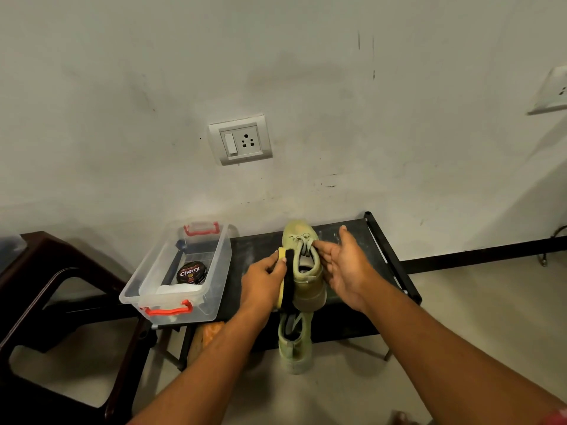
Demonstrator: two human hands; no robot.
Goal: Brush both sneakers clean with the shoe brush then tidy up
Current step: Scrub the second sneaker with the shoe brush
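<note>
Item: sneaker [302, 259], on the bench [352, 234]. Our left hand [264, 279] grips the brush [287, 271] against it; our right hand [343, 268], fingers straight, steadies it. Brushing underway, we judge; second sneaker [294, 342], below the bench, comes next.

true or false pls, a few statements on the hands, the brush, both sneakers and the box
1. The left hand grips the shoe brush against the upper sneaker. True.
2. The right hand holds the polish tin. False: the tin lies in the clear box; the hand touches the upper sneaker.
3. The second sneaker sits in the box. False: it is lower, in front of the bench.
4. The box has red handles. True.
</note>
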